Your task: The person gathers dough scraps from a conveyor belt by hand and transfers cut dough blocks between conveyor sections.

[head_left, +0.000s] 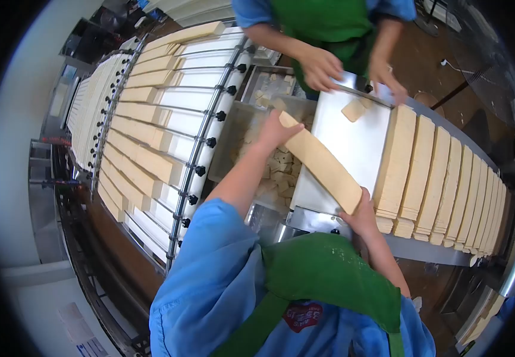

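While held endwise, slab [322, 163], both hands' fingers [281, 125]

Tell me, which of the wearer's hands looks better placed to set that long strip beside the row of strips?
Probably the right hand: it grips the long strip at the end nearest the row of strips. The left hand holds the far end.

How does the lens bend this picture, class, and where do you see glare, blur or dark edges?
Head view: a fisheye lens curves the conveyor and the rows of biscuit slabs; a black vignette rings the frame; soft glare lies on the metal tray; the left hand and right hand, holding the long slab, look sharp; the co-worker's hands are slightly blurred.
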The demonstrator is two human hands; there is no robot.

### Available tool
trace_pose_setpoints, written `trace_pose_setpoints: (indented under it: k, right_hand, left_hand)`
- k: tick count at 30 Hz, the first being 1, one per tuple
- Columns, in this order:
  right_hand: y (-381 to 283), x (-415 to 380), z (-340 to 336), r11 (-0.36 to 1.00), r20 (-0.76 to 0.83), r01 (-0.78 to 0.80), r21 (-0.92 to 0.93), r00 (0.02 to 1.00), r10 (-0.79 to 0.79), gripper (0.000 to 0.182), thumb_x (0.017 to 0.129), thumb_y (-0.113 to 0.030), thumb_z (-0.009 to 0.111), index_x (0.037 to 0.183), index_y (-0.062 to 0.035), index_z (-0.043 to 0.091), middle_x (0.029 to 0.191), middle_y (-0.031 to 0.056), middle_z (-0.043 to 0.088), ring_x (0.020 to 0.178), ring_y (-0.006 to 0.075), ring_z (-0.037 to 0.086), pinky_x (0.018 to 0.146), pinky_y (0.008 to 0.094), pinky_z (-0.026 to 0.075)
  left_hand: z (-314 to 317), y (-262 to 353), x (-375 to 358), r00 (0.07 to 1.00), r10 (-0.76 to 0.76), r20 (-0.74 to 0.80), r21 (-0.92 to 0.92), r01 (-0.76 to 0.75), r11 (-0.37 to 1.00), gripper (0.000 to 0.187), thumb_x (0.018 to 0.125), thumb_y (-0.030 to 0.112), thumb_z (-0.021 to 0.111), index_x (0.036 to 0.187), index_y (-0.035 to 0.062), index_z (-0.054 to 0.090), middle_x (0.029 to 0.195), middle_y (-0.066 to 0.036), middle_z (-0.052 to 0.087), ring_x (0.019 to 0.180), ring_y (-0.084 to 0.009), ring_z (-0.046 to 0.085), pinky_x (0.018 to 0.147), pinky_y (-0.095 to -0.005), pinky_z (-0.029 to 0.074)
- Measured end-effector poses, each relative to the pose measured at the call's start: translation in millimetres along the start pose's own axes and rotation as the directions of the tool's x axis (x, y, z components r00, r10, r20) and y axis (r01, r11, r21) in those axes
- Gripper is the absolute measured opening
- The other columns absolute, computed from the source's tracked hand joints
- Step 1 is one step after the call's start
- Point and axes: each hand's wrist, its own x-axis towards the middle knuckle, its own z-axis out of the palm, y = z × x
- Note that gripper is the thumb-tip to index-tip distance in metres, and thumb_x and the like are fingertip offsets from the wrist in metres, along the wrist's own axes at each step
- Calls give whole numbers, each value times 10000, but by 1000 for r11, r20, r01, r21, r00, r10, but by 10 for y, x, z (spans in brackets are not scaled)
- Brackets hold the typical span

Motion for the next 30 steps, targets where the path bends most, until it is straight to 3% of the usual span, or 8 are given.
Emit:
trace_pose_setpoints:
  k: [6, 11, 17, 21, 22, 23, 25, 30]
  right_hand:
    - [-100, 78, 180, 981, -109, 178, -81, 976, -186, 894, 617, -143, 840, 1359, -27, 354, 1261, 239, 451, 1150, 395, 459, 1008, 440, 405]
    - [-703, 520, 413, 921, -124, 376, 98, 923, -364, 759, 788, -155, 733, 1407, -36, 311, 1340, 208, 409, 1242, 316, 431, 1037, 402, 377]
    - [-1937, 1021, 713, 807, -46, 360, 469, 922, -385, 566, 940, -161, 571, 1429, -79, 299, 1284, 135, 440, 1186, 201, 476, 972, 326, 432]
    - [-2443, 1402, 1099, 816, -117, 509, 272, 860, -497, 542, 924, -144, 563, 1409, -52, 339, 1353, 166, 457, 1242, 267, 465, 1044, 349, 367]
    - [-2602, 1410, 1203, 823, -128, 488, 291, 872, -472, 527, 913, -138, 562, 1392, -38, 367, 1377, 178, 458, 1275, 296, 445, 1072, 347, 332]
    - [-2734, 1403, 1305, 833, -153, 500, 239, 866, -476, 499, 912, -130, 554, 1373, -38, 386, 1348, 185, 477, 1273, 292, 449, 1063, 340, 341]
    - [-2893, 1421, 1538, 836, -121, 502, 223, 865, -487, 455, 926, -110, 535, 1358, -73, 398, 1267, 145, 492, 1183, 237, 482, 1019, 323, 364]
    - [-2991, 1390, 1897, 886, -185, 434, 165, 896, -404, 265, 898, -114, 520, 1153, -43, 500, 1114, 177, 551, 1072, 324, 541, 950, 358, 410]
  left_hand:
    - [-243, -520, -299, 968, -88, -236, -106, 65, 992, 542, 861, 428, 620, 1151, -25, 553, 1052, -250, 638, 994, -390, 617, 870, -423, 479]
    - [-1109, -999, -6, 871, -211, -444, -323, 65, 944, 370, 937, 317, 471, 1065, 2, 618, 998, -233, 654, 956, -404, 612, 821, -443, 473]
    - [-1677, -2446, 725, 787, -416, -455, -579, 94, 810, 386, 906, 285, 533, 986, -77, 641, 959, -229, 658, 885, -304, 630, 789, -395, 477]
    - [-2122, -2961, 865, 844, -464, -268, -547, 263, 795, 370, 865, 260, 559, 952, -88, 651, 964, -260, 667, 902, -358, 640, 803, -403, 482]
    - [-2197, -3522, 1199, 971, -137, -194, 326, 195, 925, 417, 838, 306, 556, 943, -85, 660, 909, -277, 666, 895, -380, 641, 800, -421, 484]
    - [-2231, -3463, 1197, 817, -498, -291, -420, 359, 834, 417, 863, 306, 492, 926, -65, 670, 918, -271, 671, 915, -395, 638, 816, -447, 484]
    - [-2463, -3617, 1327, 838, -487, -247, -216, 442, 871, 375, 893, 228, 430, 903, -60, 671, 976, -252, 672, 946, -395, 636, 841, -454, 486]
    - [-2587, -3725, 1346, 1000, 9, -16, 554, 1, 833, 330, 885, 178, 431, 899, -36, 682, 942, -232, 681, 866, -367, 660, 783, -430, 526]
